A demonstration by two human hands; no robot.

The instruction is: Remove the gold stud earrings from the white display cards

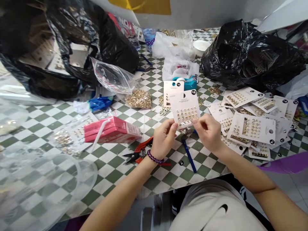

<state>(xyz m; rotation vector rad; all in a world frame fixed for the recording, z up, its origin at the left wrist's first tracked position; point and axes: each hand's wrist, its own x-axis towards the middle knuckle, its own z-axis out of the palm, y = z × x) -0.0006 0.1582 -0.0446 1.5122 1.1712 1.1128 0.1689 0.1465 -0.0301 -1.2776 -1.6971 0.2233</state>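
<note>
My left hand and my right hand pinch the lower corners of a white card of gold studs, holding it up over the table. Behind it stands a second white card, partly hidden. Below my left hand lie red-handled snips, and a blue-handled tool lies just below my right hand. To the right of my right hand spreads a loose pile of similar stud cards.
A green-and-white checked tablecloth covers the table. A bag of gold studs and a pink box lie left of my hands. Black plastic bags rise at the back, and a clear plastic sheet lies at the front left.
</note>
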